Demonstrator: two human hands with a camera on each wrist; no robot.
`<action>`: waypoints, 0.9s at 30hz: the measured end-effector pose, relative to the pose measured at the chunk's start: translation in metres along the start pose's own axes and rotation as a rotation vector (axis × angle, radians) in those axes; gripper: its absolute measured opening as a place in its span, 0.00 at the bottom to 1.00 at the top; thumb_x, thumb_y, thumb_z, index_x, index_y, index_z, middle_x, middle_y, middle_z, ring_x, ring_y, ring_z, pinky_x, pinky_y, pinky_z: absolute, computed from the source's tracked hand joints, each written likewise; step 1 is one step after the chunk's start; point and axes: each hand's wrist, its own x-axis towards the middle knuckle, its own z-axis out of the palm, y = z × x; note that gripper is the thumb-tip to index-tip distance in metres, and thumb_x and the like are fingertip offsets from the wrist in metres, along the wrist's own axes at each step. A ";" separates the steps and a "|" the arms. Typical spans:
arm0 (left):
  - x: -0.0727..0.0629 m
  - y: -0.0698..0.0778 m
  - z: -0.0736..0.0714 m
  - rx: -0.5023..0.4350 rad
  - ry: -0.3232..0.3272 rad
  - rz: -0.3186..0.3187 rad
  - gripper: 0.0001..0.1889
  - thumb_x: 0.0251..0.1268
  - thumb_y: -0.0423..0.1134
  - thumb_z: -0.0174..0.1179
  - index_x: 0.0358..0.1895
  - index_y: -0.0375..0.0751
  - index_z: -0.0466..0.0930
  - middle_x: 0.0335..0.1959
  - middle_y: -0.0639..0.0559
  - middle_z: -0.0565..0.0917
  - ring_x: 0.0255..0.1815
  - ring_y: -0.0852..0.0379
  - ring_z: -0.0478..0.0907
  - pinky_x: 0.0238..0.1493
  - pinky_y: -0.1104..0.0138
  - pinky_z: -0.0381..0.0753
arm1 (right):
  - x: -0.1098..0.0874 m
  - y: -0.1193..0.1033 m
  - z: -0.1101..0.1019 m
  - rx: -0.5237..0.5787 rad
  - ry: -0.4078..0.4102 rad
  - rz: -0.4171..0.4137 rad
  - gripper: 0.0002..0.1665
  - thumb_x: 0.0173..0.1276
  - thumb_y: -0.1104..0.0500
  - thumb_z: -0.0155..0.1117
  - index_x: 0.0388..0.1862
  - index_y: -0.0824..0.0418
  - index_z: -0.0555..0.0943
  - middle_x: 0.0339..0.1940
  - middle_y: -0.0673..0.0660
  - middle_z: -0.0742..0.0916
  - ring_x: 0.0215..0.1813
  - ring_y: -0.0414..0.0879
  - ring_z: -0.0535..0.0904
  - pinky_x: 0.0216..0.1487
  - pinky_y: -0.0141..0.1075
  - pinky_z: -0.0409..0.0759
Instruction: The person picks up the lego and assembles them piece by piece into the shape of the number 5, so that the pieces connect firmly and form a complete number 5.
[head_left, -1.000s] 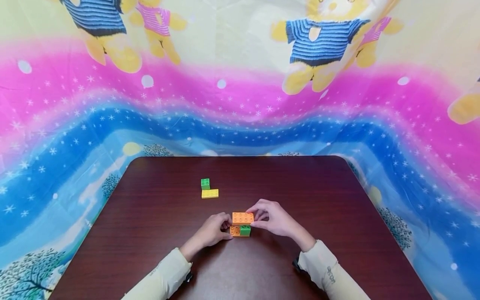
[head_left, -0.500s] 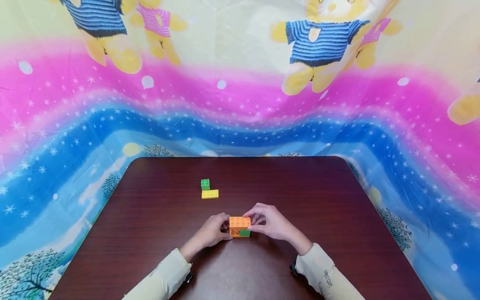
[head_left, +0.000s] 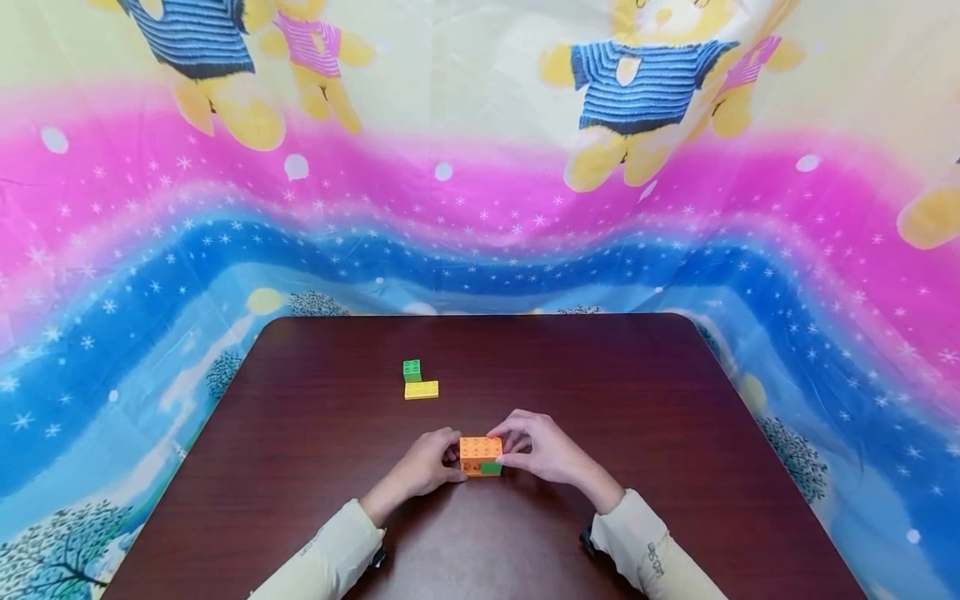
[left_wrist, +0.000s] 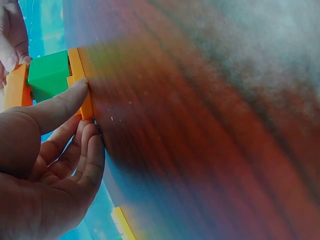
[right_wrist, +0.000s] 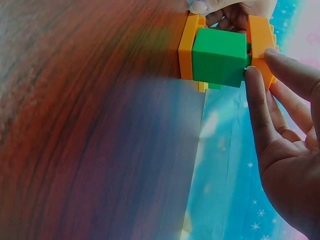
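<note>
On the table (head_left: 480, 542), right in front of me, stands a small stack of toy building bricks. A flat orange plate (right_wrist: 186, 50) forms its base, with a green brick (right_wrist: 220, 57) on the right half. Across the top lies an orange brick (head_left: 480, 446); a narrow gap with studs shows between it and the green brick in the right wrist view. My left hand (head_left: 429, 461) pinches the base plate at its left end, thumb in front. With thumb and fingers my right hand (head_left: 553, 450) pinches the top brick's right end.
Farther back and to the left, a green brick (head_left: 412, 370) sits directly behind a flat yellow plate (head_left: 422, 390). A patterned curtain (head_left: 465, 200) hangs behind the table's far edge and along both sides.
My right hand has lowered the orange brick and shifted it slightly left, from above the stack onto the green brick. The left hand has kept its grip on the base plate.
</note>
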 end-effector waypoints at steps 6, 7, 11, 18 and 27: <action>-0.001 0.001 0.000 -0.004 -0.009 -0.009 0.16 0.50 0.32 0.80 0.36 0.44 0.79 0.33 0.53 0.79 0.35 0.56 0.78 0.37 0.69 0.77 | 0.000 0.000 0.001 -0.012 0.003 0.021 0.21 0.65 0.61 0.77 0.57 0.52 0.86 0.44 0.45 0.83 0.40 0.34 0.84 0.46 0.28 0.85; -0.001 0.001 0.000 -0.006 -0.009 -0.009 0.16 0.51 0.32 0.80 0.36 0.44 0.79 0.33 0.52 0.79 0.35 0.56 0.78 0.37 0.69 0.77 | 0.000 0.000 0.001 -0.017 0.004 0.029 0.21 0.65 0.60 0.77 0.57 0.51 0.86 0.44 0.45 0.83 0.40 0.34 0.84 0.46 0.28 0.85; 0.000 0.001 -0.001 -0.012 -0.012 -0.014 0.16 0.51 0.32 0.80 0.37 0.43 0.80 0.34 0.52 0.80 0.35 0.56 0.78 0.37 0.68 0.77 | 0.000 -0.001 0.001 -0.031 0.007 0.037 0.21 0.65 0.60 0.77 0.57 0.51 0.86 0.44 0.45 0.83 0.41 0.35 0.84 0.47 0.28 0.85; 0.000 0.000 0.000 -0.006 -0.016 -0.021 0.16 0.52 0.32 0.80 0.37 0.44 0.80 0.34 0.53 0.80 0.36 0.56 0.79 0.38 0.68 0.78 | -0.002 0.001 0.003 -0.021 0.009 0.028 0.21 0.66 0.58 0.76 0.58 0.49 0.86 0.48 0.44 0.85 0.51 0.41 0.86 0.52 0.33 0.87; 0.000 0.002 -0.002 0.006 -0.010 -0.011 0.16 0.51 0.32 0.80 0.37 0.43 0.79 0.34 0.53 0.79 0.35 0.55 0.78 0.38 0.68 0.77 | -0.001 0.001 0.002 -0.038 0.014 0.024 0.23 0.66 0.57 0.77 0.60 0.48 0.87 0.48 0.44 0.87 0.52 0.41 0.87 0.54 0.36 0.87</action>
